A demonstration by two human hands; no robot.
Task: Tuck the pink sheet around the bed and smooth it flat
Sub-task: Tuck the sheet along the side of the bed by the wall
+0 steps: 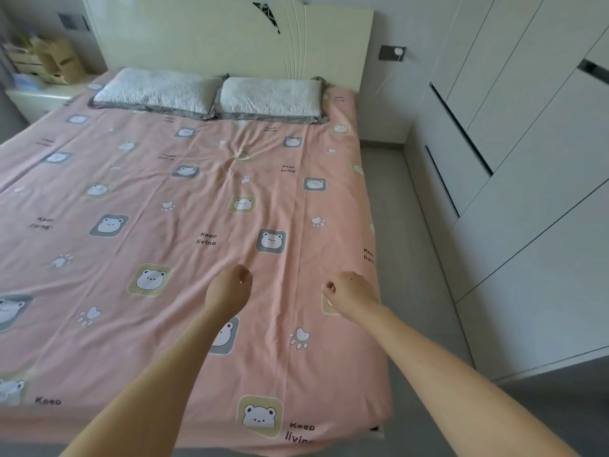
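Note:
The pink sheet (184, 265), printed with bears, paw marks and "Keep living", covers the whole bed and hangs over its near edge. It lies mostly flat, with creases running out from a pucker (241, 155) near the pillows. My left hand (229, 289) and my right hand (347, 293) are stretched out over the near right part of the sheet. Both hands have their fingers curled in, and no fabric shows between them. I cannot tell whether they touch the sheet.
Two grey-white pillows (155, 90) (272, 97) lie side by side against the cream headboard (230, 37). A bedside table (39, 97) with boxes stands at the far left. White wardrobe doors (514, 143) line the right, across a narrow grey floor strip (405, 242).

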